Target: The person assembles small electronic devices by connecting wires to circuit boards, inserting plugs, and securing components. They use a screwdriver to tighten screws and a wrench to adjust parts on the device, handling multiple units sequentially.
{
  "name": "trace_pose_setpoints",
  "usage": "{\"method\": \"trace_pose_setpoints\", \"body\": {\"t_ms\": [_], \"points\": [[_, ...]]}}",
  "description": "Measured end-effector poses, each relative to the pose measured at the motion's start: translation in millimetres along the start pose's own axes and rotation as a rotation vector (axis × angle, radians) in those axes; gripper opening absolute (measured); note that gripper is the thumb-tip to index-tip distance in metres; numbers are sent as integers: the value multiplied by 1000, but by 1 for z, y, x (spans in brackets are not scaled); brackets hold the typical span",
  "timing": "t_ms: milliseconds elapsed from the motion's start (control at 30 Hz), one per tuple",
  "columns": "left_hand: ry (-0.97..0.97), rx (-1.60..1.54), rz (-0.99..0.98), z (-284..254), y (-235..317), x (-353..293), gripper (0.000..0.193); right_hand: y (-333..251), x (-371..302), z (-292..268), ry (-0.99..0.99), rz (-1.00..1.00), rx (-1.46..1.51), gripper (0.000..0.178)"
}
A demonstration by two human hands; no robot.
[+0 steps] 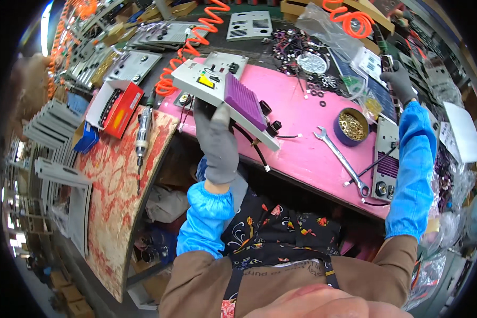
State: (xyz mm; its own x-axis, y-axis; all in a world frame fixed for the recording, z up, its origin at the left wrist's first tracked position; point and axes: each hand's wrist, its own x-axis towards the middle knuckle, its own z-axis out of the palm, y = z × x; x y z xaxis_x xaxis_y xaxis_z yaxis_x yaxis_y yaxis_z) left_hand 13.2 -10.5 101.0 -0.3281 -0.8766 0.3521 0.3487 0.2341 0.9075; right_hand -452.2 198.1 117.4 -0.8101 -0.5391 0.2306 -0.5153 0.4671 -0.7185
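My left hand (pixel 220 140), in a grey glove, is closed on the edge of a light grey metal panel (pixel 199 84). The panel is tilted above the pink table edge. It carries a purple ribbed section (pixel 244 100), a yellow switch plate (pixel 205 80), black knobs at its right end and wires hanging below. Out at the far right, my gloved right hand (pixel 400 82) is closed around the lower part of a hanging power screwdriver (pixel 385 59); its fingers are partly hidden. A second grey panel (pixel 233 64) lies on the table behind the held one.
On the pink tabletop (pixel 297 153) are a wrench (pixel 342 161), a bowl of brass nuts (pixel 351 127), black rings, a wire heap (pixel 291 50) and another purple panel (pixel 386 159). Another screwdriver (pixel 142 132) and a red box (pixel 123 108) lie on the left board. Orange coiled hoses (pixel 196 40) hang above.
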Motion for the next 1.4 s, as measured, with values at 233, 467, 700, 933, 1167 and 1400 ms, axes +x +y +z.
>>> {"method": "trace_pose_setpoints", "body": {"t_ms": [233,467,700,933,1167,1400], "points": [[69,-184,-215,-34,-12,8,34,13,18,22,-227,163,48,43],[-361,-368,-499,-22,-25,20,39,68,12,32,-117,185,-232,83],[-559,-407,-857,-7,-74,32,40,-56,-40,43,-117,-274,-551,29],[-522,-375,-939,-7,-70,36,44,-161,-121,158,-458,-457,-810,54],[-582,-441,-871,-18,-86,36,48,-148,-115,204,-420,-448,-598,34],[-541,-389,-910,15,-68,20,51,-143,-126,178,-436,-416,-702,23]]}}
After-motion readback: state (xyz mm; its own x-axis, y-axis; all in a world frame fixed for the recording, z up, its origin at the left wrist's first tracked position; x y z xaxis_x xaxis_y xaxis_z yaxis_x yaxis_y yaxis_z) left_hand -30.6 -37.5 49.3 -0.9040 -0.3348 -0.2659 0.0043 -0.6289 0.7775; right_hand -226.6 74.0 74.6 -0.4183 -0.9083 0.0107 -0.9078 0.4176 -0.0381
